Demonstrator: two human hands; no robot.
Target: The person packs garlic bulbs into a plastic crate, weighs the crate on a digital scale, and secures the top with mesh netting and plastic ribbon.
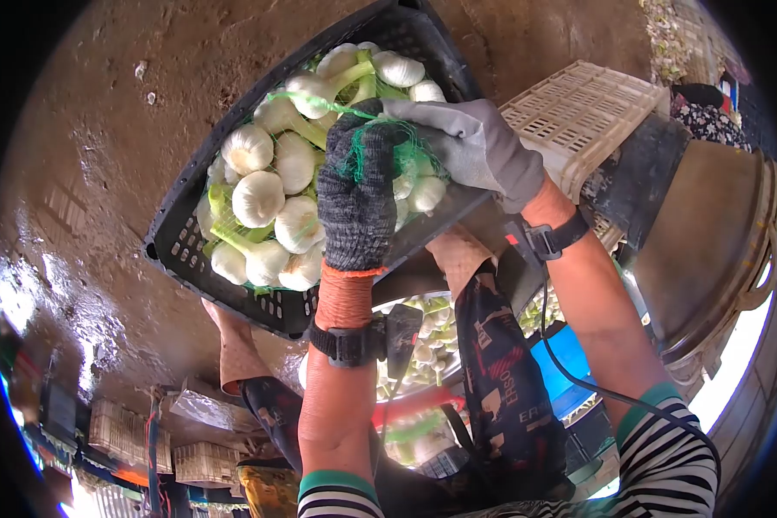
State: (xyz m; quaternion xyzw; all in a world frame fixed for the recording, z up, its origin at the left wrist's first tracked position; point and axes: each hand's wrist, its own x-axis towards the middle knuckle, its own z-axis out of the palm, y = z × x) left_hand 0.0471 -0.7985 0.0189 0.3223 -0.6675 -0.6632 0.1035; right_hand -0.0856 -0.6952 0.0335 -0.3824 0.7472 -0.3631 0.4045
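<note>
A black plastic crate (181, 194) holds many white garlic bulbs (258, 199) with green stems, partly covered by green netting (354, 160). Over the crate, my left hand (356, 186), in a dark grey knit glove, has its fingers closed on the green netting. Right beside it, touching or nearly so, is my right hand (483, 147) in a light grey glove, its fingers also bent around the netting. The fingertips of my right hand are partly hidden behind the netting and my left hand.
White slatted crates (570, 112) stand at the right, near a large brown tub (704, 233). Below the black crate are more bulbs (423, 345) and a blue container (561, 367). Pale crates (207, 464) sit at lower left. A person in floral cloth (708, 116) is at far right.
</note>
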